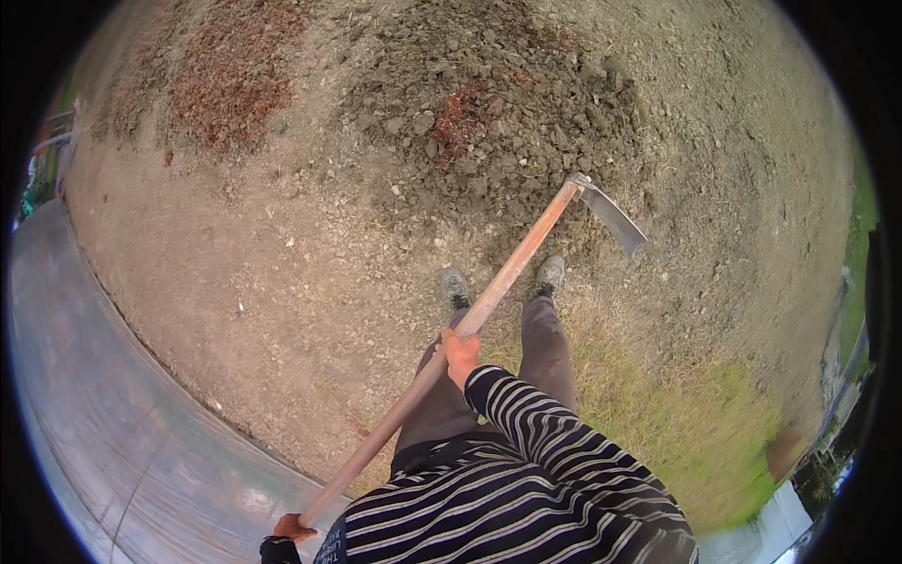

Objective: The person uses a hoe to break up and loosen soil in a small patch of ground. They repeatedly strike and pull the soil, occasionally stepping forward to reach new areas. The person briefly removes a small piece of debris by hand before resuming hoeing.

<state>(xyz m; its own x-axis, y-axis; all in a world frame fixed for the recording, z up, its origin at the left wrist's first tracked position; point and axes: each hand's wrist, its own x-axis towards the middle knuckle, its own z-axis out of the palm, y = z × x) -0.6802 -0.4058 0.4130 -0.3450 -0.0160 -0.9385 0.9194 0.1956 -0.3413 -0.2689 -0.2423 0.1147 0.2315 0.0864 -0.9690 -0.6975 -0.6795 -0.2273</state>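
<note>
A hoe (526, 246) with a long wooden handle slants across my body from lower left to upper right. Its metal blade (613, 218) hangs in the air at the near right side of a heap of dark, clodded soil (554, 122). My right hand (460, 355) is wrapped round the middle of the handle, in front of my thighs. Down at the lower left, my left hand (295, 528) grips the handle's butt end, beside my hip. Reddish material (460, 120) lies in the middle of the soil heap.
My shoes (551, 274) stand just short of the heap. A second reddish pile (235, 80) lies at the far left. Clear plastic sheeting (122, 404) curves along the left edge. Dry and green grass (695, 423) grows at the lower right.
</note>
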